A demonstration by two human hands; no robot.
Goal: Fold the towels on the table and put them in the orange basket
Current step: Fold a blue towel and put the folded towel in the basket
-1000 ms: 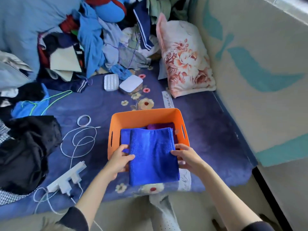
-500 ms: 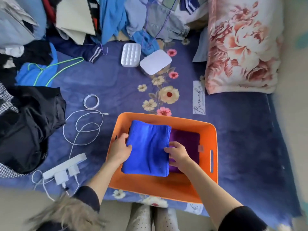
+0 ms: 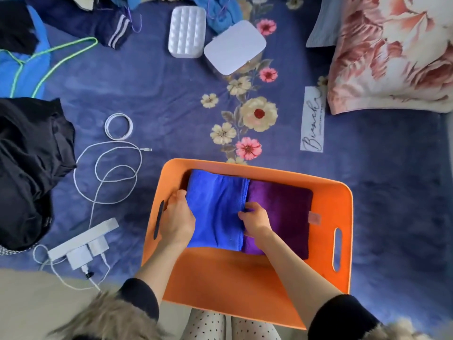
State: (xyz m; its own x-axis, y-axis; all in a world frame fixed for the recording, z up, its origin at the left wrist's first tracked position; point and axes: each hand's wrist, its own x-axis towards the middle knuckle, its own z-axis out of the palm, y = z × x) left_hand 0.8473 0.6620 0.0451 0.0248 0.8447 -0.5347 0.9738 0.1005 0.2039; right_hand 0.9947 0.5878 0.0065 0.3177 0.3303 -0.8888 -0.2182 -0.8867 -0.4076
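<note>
Here the folded blue towel [image 3: 215, 212] lies inside the orange basket [image 3: 245, 285], against its far-left corner and just beside a folded purple towel [image 3: 282, 217] that fills the right half. The left hand [image 3: 176, 222] holds the blue towel's left edge, fingers tucked down between cloth and basket wall; the right hand [image 3: 255, 222] pinches its right edge at the seam where the two towels meet. The likely trouble is in letting go: fingers dragged out from under the edges could pull the fold open or ruck the blue towel over the purple one, and the right fingers could catch the purple towel and lift it too. As for writing, a white label [image 3: 312, 119] on the blue floral blanket [image 3: 147, 82] carries a cursive word that seems to read "Bianca", with smaller print beneath too small to read.
</note>
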